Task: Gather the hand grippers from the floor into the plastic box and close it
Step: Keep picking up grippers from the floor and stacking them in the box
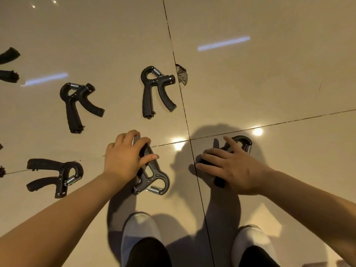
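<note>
- Black grippers lie scattered on the glossy tile floor (269, 64); the box is not in view, so the gathering step looks barely begun.
- Left hand (125, 157) curls over the handles of one gripper (152, 176), thumb and fingers closing round it; its spring end points toward the shoes (141, 234).
- Right hand (229, 168) lies over a second gripper (241, 144), fingers spread and only lightly bent on top of the handle; a real grasp is not yet evident, and the fingertips' far side is hidden.
- Three more wait untouched: a far gripper (156, 89) near the tile joint, a left gripper (77, 105) that looks like two stacked, and a near-left gripper (55, 176). Further black pieces are cut off at the left edge.
- Step in hand, as I judge it: picking up two at once.
- Next move calls for the right fingers to wrap under their handle, then both lifted clear and carried to the box, wherever it stands.
</note>
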`<state>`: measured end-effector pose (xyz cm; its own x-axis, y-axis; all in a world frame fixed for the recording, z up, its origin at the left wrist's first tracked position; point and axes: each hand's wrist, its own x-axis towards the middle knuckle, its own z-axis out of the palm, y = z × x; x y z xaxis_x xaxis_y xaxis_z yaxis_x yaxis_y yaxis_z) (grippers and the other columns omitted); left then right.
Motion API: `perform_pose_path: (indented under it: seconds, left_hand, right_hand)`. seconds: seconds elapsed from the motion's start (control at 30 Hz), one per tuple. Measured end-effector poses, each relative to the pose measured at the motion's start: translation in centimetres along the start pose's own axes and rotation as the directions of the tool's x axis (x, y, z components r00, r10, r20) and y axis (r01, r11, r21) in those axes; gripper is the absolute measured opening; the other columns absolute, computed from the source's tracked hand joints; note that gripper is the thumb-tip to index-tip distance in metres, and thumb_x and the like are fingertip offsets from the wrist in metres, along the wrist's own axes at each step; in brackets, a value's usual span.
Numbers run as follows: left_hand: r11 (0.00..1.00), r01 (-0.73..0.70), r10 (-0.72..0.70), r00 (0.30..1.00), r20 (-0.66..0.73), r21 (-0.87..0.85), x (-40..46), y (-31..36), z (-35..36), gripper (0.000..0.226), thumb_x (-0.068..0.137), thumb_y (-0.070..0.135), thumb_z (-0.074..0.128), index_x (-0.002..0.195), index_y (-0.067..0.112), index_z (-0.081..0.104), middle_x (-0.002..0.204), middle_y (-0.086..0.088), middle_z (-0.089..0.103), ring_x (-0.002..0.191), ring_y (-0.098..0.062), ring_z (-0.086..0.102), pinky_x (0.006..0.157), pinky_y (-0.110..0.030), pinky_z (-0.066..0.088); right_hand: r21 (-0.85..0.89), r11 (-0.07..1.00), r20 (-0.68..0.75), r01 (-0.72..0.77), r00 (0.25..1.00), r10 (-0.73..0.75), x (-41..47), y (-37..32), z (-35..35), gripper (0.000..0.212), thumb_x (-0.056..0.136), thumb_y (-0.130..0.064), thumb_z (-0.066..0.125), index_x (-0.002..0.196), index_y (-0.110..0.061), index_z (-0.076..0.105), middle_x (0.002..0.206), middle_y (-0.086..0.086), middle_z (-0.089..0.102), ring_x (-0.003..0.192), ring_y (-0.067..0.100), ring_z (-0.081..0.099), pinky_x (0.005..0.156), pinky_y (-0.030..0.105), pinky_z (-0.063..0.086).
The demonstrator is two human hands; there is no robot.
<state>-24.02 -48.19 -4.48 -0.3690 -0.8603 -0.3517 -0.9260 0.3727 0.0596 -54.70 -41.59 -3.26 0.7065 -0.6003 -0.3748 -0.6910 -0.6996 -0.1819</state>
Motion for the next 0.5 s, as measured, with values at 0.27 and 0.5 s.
perform_pose_path:
  seconds: [0.27, 0.5]
  left_hand:
    - [0.975, -0.183, 0.198, 0.973, -0.122, 0.124, -1.1, 0.9, 0.0, 0.051, 0.088, 0.052, 0.040, 0.101, 0.006, 0.057, 0.106, -0.015, 0.058, 0.112, -0.032, 0.048, 0.080, -0.042, 0.042]
    - [0.899, -0.437, 0.437, 0.898, 0.045, -0.008, -5.3, -3.0, 2.5, 0.068, 0.089, 0.059, 0.038, 0.141, 0.014, 0.041, 0.150, -0.010, 0.032, 0.139, -0.031, 0.026, 0.112, -0.046, 0.019]
  right_hand:
    - [0.074, 0.997, -0.077, 0.037, 0.997, -0.031, -0.7, -2.4, 1.7, 0.069, 0.073, -0.064, 0.041, 0.127, -0.023, 0.051, 0.116, 0.001, 0.061, 0.111, 0.027, 0.057, 0.097, 0.065, 0.037]
    - [0.089, 0.993, -0.160, -0.084, 0.982, 0.097, -1.2, -4.1, 2.9, 0.042, 0.085, -0.048, 0.042, 0.074, -0.019, 0.069, 0.082, 0.000, 0.063, 0.086, 0.024, 0.063, 0.095, 0.057, 0.044]
